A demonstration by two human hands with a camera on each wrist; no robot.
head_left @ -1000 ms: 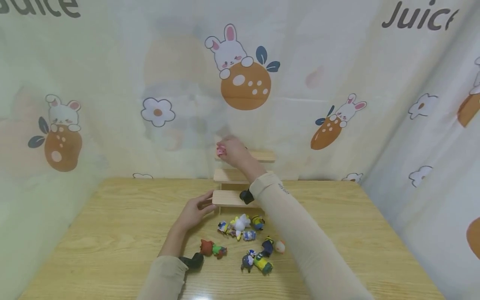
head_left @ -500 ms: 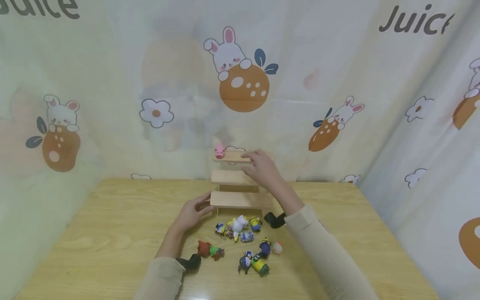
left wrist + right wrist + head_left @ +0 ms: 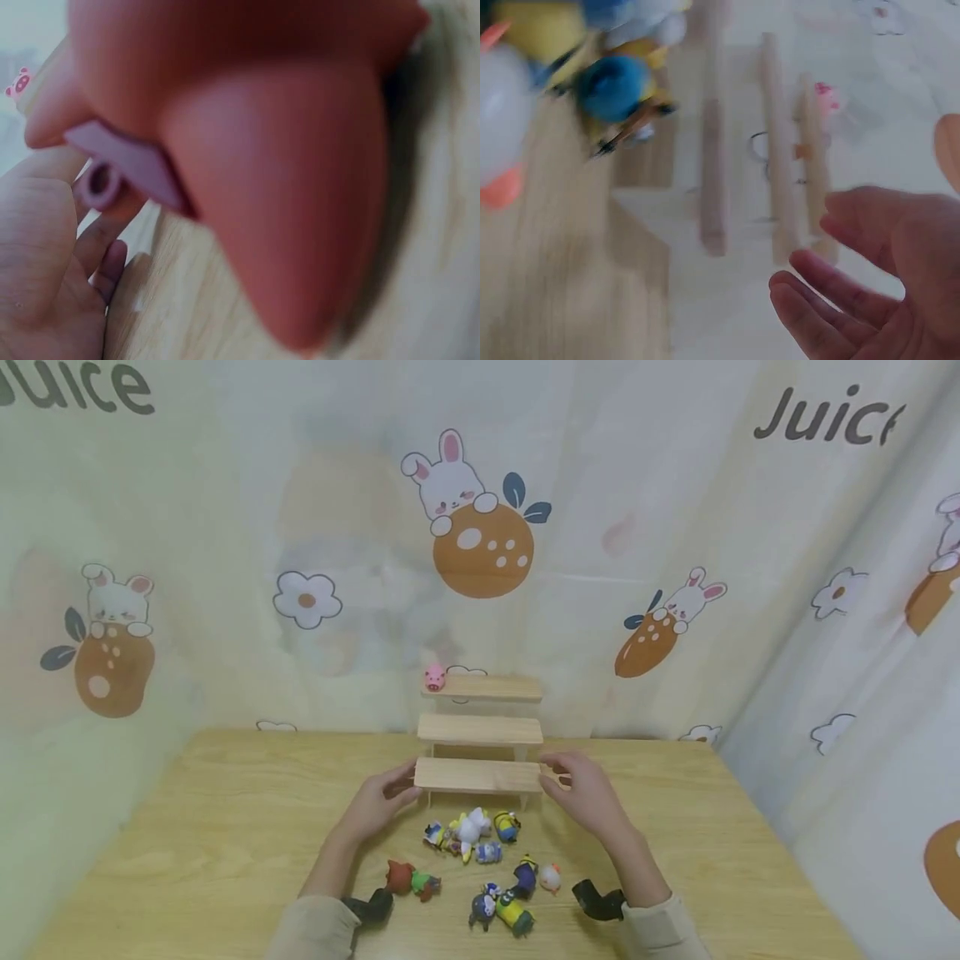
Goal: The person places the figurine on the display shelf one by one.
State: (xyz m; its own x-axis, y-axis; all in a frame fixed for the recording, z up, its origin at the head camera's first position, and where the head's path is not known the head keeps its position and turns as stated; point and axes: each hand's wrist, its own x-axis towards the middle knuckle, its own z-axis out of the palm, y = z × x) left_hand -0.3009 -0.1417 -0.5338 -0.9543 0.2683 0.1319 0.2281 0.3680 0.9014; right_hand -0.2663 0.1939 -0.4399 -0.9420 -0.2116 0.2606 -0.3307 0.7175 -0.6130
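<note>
A three-step wooden stand stands at the table's back edge. On the left end of its top step sits a pink pig figure. My left hand rests with thumb and fingertips at the left end of the lowest step. At that step's right end, my right hand has its fingers loosely bent, with nothing between them in the right wrist view. A figure with a red-brown head and green clothes lies near my left wrist. Its blurred red-brown head fills much of the left wrist view.
Several small figures lie before the stand, among them a white one, a yellow-and-blue one, a yellow-and-green one and a round white-and-orange one. A printed curtain hangs behind the wooden table.
My right hand has let go of the pig on the top step, then moved down and right to the lowest step's right end. My left hand has stayed at the left end.
</note>
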